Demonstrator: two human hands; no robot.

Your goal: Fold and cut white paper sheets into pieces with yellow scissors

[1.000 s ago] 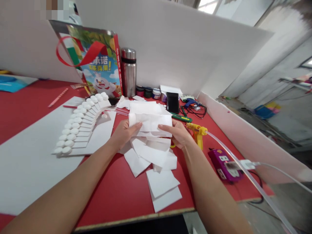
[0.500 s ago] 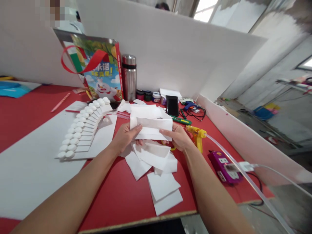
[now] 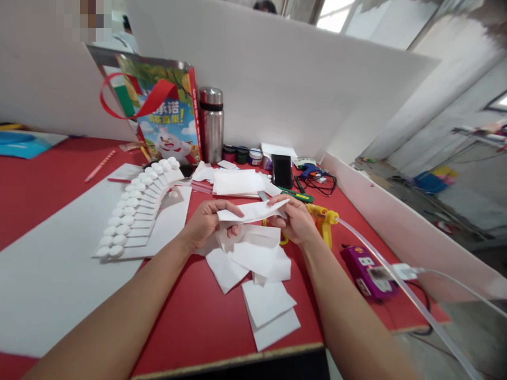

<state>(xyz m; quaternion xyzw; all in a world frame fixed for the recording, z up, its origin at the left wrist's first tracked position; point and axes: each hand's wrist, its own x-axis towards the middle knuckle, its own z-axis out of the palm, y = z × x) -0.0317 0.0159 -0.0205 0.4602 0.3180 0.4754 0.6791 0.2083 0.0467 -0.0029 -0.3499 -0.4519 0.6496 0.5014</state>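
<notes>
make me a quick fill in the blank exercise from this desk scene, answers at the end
1. The left hand and right hand hold paper that is ____.
2. In the picture, the flask stands to the ____ of the jars.
3. The glue gun nearest the right hand is mostly ____.
4. The tabletop is ____.

Missing words: white; left; yellow; red.

A folded white paper sheet, thin, matte and narrow as a strip from this angle, is held up above the red tabletop by its nine-o'clock and three-o'clock ends. It is seen almost edge-on (its layers cannot be counted), the long edge slanting gently up toward two o'clock.
</notes>
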